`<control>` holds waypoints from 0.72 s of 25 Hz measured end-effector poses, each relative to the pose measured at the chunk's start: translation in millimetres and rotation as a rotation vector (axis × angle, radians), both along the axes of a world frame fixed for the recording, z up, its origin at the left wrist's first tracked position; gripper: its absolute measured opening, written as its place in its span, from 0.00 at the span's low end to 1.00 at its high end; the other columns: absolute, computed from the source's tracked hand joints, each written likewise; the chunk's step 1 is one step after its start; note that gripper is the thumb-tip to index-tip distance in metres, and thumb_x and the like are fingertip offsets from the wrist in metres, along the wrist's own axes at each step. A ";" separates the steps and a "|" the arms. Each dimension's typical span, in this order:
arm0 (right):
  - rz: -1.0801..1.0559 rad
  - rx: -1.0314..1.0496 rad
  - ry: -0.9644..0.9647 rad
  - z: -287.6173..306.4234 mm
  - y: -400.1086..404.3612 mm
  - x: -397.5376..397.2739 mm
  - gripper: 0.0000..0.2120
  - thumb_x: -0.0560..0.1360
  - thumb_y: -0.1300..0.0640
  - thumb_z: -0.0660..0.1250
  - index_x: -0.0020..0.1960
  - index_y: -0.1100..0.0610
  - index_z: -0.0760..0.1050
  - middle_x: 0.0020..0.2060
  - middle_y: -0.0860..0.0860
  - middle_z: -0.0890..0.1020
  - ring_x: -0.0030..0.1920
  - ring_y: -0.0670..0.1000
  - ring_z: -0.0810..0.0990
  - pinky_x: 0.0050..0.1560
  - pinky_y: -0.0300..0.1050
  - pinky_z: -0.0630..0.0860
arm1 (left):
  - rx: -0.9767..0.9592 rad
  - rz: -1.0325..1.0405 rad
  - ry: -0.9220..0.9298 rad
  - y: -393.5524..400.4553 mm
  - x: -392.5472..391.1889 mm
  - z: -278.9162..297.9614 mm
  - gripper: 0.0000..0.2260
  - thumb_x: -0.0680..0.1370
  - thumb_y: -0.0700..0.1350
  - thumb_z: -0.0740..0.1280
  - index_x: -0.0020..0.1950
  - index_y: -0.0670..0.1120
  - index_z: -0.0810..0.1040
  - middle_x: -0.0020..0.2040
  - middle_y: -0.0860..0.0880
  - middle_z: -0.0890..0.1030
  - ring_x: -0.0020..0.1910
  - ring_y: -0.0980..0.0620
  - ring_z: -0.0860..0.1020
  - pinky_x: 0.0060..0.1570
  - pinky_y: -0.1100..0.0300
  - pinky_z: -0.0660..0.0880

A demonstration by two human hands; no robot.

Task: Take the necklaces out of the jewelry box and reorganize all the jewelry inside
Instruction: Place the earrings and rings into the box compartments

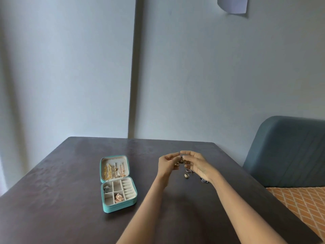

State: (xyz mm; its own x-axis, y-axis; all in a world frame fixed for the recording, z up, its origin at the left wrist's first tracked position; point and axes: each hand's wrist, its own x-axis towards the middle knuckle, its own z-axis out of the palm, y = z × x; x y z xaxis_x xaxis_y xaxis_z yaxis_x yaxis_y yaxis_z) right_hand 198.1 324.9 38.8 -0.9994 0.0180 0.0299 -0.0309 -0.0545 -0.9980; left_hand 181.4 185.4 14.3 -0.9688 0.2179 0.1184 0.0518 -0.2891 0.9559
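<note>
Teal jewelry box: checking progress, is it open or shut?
Open: the teal zip-around jewelry box lies with its lid folded back, gold necklaces still inside it.

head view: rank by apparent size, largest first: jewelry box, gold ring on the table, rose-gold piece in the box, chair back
1. chair back
2. jewelry box
3. rose-gold piece, in a front tray compartment
4. gold ring, on the table

The last two are both tiny; the rose-gold piece looks somewhat bigger, though it sits nearer the camera.
</note>
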 end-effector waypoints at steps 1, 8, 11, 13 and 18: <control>-0.002 0.002 0.010 4.3 -9.2 2.9 0.09 0.76 0.66 0.64 0.55 0.59 0.75 0.43 0.54 0.80 0.40 0.48 0.78 0.36 0.36 0.76 | -0.081 -0.022 0.048 -11.4 3.1 4.9 0.07 0.75 0.36 0.67 0.46 0.46 0.82 0.33 0.49 0.81 0.29 0.57 0.74 0.35 0.64 0.74; 0.030 -0.039 0.100 23.1 -79.0 11.8 0.14 0.74 0.68 0.66 0.59 0.61 0.71 0.43 0.54 0.78 0.42 0.48 0.78 0.43 0.37 0.76 | -0.126 0.089 0.099 -77.6 18.0 22.6 0.04 0.74 0.36 0.69 0.44 0.44 0.82 0.32 0.48 0.80 0.28 0.56 0.74 0.33 0.64 0.76; 0.071 0.086 0.026 17.5 -101.1 11.5 0.12 0.76 0.60 0.66 0.58 0.64 0.75 0.43 0.52 0.79 0.43 0.47 0.77 0.43 0.38 0.75 | -0.122 0.133 0.083 -101.5 23.3 25.1 0.05 0.74 0.35 0.69 0.41 0.44 0.81 0.32 0.48 0.79 0.28 0.55 0.73 0.31 0.64 0.75; 0.096 0.175 0.008 12.0 -115.0 12.6 0.10 0.76 0.55 0.66 0.52 0.61 0.79 0.40 0.51 0.80 0.42 0.46 0.76 0.43 0.38 0.75 | -0.138 0.135 0.081 -118.6 25.2 22.9 0.05 0.74 0.35 0.69 0.41 0.43 0.80 0.32 0.47 0.79 0.27 0.55 0.73 0.29 0.66 0.73; 0.041 0.226 0.092 -6.6 -150.1 13.9 0.05 0.74 0.57 0.69 0.48 0.57 0.81 0.41 0.51 0.82 0.41 0.45 0.77 0.41 0.34 0.75 | -0.292 0.103 0.086 -161.7 25.3 15.2 0.04 0.73 0.35 0.70 0.41 0.43 0.80 0.27 0.53 0.80 0.23 0.60 0.74 0.27 0.69 0.73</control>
